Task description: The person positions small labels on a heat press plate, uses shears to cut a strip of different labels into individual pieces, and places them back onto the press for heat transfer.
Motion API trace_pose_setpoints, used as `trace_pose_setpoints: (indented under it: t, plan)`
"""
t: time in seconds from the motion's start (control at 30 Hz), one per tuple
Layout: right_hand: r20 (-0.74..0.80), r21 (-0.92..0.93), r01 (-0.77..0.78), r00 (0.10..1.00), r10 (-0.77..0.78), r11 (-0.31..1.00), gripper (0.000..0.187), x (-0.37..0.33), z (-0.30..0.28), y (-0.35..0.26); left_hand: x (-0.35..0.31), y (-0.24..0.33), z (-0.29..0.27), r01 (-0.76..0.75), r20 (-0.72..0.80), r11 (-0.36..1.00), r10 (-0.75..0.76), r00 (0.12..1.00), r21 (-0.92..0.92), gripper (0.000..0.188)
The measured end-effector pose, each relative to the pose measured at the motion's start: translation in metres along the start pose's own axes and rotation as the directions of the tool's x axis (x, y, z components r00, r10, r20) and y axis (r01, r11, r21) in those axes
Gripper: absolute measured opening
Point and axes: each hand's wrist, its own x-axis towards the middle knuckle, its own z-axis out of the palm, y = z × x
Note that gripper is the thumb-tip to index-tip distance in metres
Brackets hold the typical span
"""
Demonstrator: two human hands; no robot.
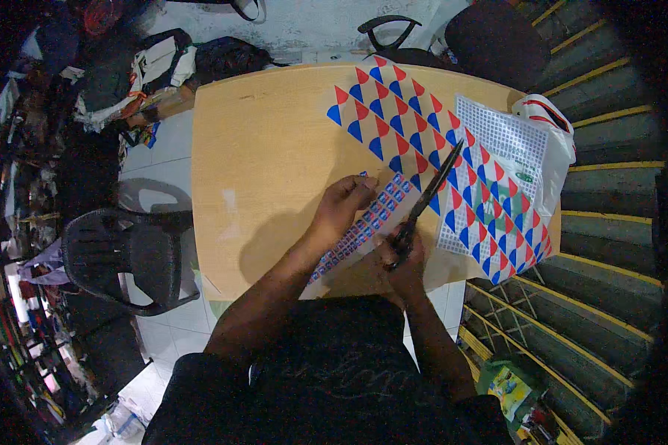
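Observation:
My left hand (343, 204) pinches the upper end of a narrow strip of small blue and red stickers (378, 215), held at a slant above the table's near side. My right hand (404, 263) is closed round the handles of dark scissors (429, 194). Their blades point up and to the right, lying close together, beside the strip and apart from it. Beyond the blade tips, a large clear sheet with rows of red and blue curved shapes (401, 124) stretches diagonally across the table. Under its right part lies a sheet with small grey squares (512, 137).
The pale wooden table (260, 141) has a white plastic bag (560, 141) at its right edge. A black chair (130, 259) stands at the left, another chair (390, 33) behind. Dark steps with yellow edges (608, 167) rise at the right. Cluttered goods (44, 319) fill the far left.

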Motion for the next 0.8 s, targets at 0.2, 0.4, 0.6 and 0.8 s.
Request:
trace_pose_setpoints:
  t: [0.2, 0.4, 0.6, 0.8]
  plan:
    - [-0.115, -0.510, 0.037, 0.987, -0.111, 0.859, 0.017, 0.061, -0.091, -0.025, 0.039, -0.036, -0.032, -0.202, 0.057, 0.383, 0.356, 0.933, 0.901, 0.038]
    - [0.024, -0.928, 0.201, 0.872, -0.489, 0.312, 0.027, 0.105, -0.150, -0.044, 0.049, -0.048, -0.029, -0.150, 0.075, 0.276, 0.263, 0.962, 0.949, 0.034]
    - [-0.210, -0.657, 0.155, 0.902, -0.376, 0.738, 0.023, 0.081, -0.135, -0.009, 0.036, -0.037, -0.025, 0.011, -0.065, 0.355, 0.140, 0.988, 0.935, 0.020]
    - [-0.070, -0.544, 0.063, 0.990, -0.120, 0.837, 0.026, 0.023, -0.060, -0.005, 0.028, -0.057, -0.048, -0.216, 0.032, 0.381, 0.434, 0.900, 0.899, 0.022]
